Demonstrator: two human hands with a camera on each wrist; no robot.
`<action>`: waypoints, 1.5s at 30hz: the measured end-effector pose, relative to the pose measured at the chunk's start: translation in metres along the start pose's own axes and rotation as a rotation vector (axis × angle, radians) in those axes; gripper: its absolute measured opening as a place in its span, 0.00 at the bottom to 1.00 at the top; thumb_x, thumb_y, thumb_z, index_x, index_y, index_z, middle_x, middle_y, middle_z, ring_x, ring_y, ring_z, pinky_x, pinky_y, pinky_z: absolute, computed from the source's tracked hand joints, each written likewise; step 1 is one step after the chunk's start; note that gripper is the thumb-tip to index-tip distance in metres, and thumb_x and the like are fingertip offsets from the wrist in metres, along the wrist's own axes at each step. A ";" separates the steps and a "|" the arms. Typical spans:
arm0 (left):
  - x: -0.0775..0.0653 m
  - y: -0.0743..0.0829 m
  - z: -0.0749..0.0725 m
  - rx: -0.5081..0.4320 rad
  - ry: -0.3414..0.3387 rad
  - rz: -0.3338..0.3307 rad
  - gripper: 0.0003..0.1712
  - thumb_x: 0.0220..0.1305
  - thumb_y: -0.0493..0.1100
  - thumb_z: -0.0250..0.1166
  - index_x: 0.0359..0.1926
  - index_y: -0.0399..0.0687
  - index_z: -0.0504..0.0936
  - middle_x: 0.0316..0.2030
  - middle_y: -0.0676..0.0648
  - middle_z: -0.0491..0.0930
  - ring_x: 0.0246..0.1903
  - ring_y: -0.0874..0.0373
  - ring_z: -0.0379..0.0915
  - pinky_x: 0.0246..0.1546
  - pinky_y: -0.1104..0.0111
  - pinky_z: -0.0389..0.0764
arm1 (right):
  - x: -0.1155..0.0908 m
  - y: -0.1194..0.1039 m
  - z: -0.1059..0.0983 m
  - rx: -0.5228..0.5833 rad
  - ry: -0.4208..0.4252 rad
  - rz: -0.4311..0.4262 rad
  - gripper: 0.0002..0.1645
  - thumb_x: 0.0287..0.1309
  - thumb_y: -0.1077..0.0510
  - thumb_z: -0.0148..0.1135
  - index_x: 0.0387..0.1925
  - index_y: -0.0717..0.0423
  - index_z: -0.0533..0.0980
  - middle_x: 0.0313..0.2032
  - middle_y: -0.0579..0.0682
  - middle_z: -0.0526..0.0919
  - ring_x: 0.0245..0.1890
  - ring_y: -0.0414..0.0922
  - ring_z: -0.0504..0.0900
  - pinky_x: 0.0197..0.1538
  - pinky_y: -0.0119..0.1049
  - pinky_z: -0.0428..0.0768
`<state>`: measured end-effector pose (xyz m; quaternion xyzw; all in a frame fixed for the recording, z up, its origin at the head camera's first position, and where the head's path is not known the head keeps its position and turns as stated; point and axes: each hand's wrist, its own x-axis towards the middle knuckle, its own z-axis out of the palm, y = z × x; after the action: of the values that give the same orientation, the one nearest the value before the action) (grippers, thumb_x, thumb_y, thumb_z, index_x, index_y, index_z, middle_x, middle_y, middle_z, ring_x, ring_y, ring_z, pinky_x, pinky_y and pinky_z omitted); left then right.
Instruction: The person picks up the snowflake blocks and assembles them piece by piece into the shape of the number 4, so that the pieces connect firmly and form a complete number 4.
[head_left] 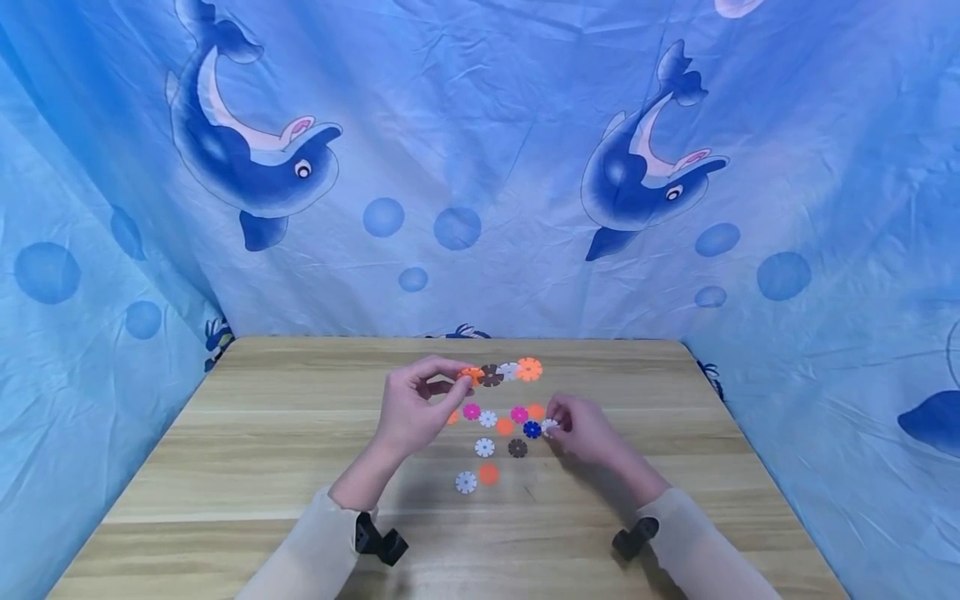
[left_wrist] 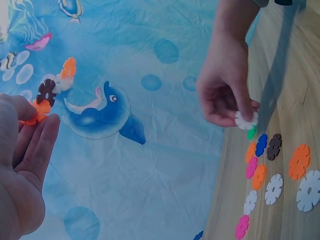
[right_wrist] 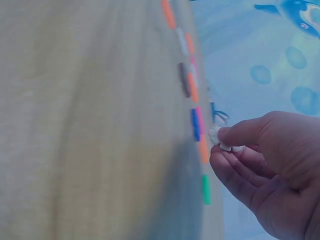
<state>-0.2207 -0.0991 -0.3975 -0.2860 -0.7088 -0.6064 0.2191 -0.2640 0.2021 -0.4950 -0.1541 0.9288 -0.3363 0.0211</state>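
My left hand point(head_left: 415, 408) pinches the end of a short row of joined, notched snowflake discs, held above the table. From the fingers outward the row runs from an orange disc point(left_wrist: 40, 113) to a brown disc point(head_left: 491, 376), a white disc point(head_left: 507, 372) and a last orange disc point(head_left: 529, 369). Between thumb and fingertips, my right hand point(head_left: 588, 429) grips a single white snowflake disc point(left_wrist: 246, 120), raised over the right end of the loose discs. Part of that white disc is hidden by the fingers in the right wrist view.
Loose discs lie flat on the wooden table point(head_left: 225, 467) between the hands, among them a blue disc point(head_left: 532, 430), a pink disc point(head_left: 471, 412) and a brown one. A green disc point(right_wrist: 206, 190) lies under the right hand. Blue dolphin-print cloth point(head_left: 480, 167) surrounds the table's back and sides.
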 end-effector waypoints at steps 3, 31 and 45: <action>0.000 0.000 -0.001 0.003 0.009 0.001 0.07 0.66 0.28 0.72 0.44 0.37 0.90 0.36 0.39 0.90 0.31 0.51 0.92 0.40 0.68 0.93 | -0.001 -0.004 -0.009 0.041 0.058 -0.008 0.09 0.62 0.64 0.73 0.40 0.51 0.81 0.35 0.45 0.85 0.35 0.38 0.83 0.40 0.29 0.86; -0.002 -0.002 0.002 0.017 0.024 -0.087 0.05 0.68 0.34 0.73 0.44 0.40 0.91 0.38 0.41 0.91 0.32 0.60 0.91 0.40 0.71 0.92 | -0.022 -0.083 -0.076 0.592 0.406 -0.264 0.12 0.63 0.69 0.73 0.47 0.68 0.84 0.37 0.37 0.92 0.35 0.39 0.93 0.45 0.36 0.93; -0.005 -0.001 0.005 0.026 0.018 -0.099 0.06 0.67 0.34 0.74 0.44 0.40 0.91 0.38 0.41 0.91 0.32 0.56 0.92 0.39 0.71 0.92 | -0.031 -0.095 -0.075 0.609 0.377 -0.395 0.11 0.63 0.74 0.69 0.47 0.72 0.82 0.39 0.39 0.92 0.37 0.38 0.93 0.45 0.35 0.93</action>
<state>-0.2175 -0.0947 -0.4017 -0.2421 -0.7280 -0.6097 0.1990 -0.2191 0.1882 -0.3790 -0.2518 0.7271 -0.6158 -0.1697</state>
